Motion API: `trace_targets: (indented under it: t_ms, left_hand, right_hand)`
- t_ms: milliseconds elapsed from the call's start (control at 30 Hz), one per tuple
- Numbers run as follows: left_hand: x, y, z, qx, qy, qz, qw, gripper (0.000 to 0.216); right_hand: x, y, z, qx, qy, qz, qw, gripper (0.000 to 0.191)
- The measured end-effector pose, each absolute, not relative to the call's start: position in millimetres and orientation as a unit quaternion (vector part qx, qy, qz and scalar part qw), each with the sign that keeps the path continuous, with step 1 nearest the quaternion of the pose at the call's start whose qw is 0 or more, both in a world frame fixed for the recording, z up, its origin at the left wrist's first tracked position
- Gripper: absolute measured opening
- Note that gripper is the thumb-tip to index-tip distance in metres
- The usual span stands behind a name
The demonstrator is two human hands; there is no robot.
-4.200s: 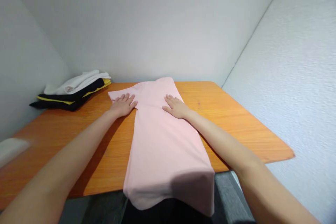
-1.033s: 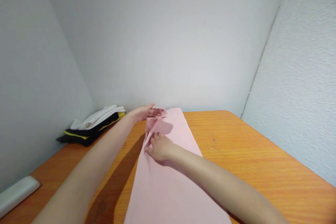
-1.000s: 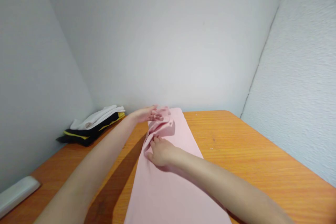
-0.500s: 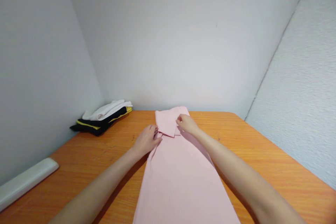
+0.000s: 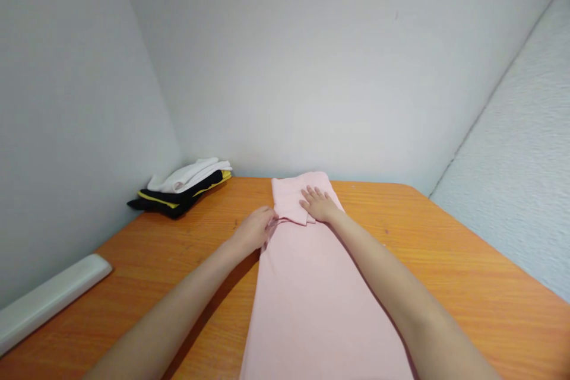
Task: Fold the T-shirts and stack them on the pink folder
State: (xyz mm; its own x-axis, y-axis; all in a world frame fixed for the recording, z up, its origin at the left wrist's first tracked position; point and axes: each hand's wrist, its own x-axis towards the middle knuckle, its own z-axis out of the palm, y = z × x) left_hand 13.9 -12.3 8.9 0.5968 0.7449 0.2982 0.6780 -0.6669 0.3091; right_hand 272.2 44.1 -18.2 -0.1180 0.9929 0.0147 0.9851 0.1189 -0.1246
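A pink garment [image 5: 325,303] lies lengthwise on the wooden table, its near end running out of view at the bottom. At its far end a pink flap [image 5: 289,197] is folded over toward me. My left hand [image 5: 257,229] pinches the left edge of the garment at the flap's lower left corner. My right hand [image 5: 318,204] lies flat on the right part of the flap, fingers spread, palm down.
At the far left is a stack of folded clothes, with a white one [image 5: 191,175] over black and yellow ones [image 5: 178,205]. A long white object [image 5: 53,300] lies at the left edge of the table [image 5: 401,231]. Walls rise behind and on both sides.
My right hand has opened from a curled pinch and now rests flat on the flap. My left hand's fingers have closed on the garment's edge. The view has shifted slightly.
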Motion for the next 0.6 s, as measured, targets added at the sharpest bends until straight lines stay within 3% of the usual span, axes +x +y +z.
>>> trace_targets:
  t_ms: [233, 367, 600]
  left_hand:
    - [21.8, -26.0, 14.1, 0.880, 0.412, 0.233, 0.037, 0.031]
    - [25.6, -28.4, 11.1, 0.919, 0.333, 0.211, 0.005, 0.043]
    - [15.2, -8.2, -5.3, 0.916, 0.377, 0.114, 0.077, 0.052]
  right_hand:
    - [266.5, 26.9, -7.3, -0.663, -0.742, -0.001, 0.103, 0.063]
    - [263.9, 5.1, -6.0, -0.643, -0.756, -0.005, 0.122, 0.068]
    - [273.4, -24.6, -13.3, -0.615, -0.784, 0.028, 0.082, 0.079]
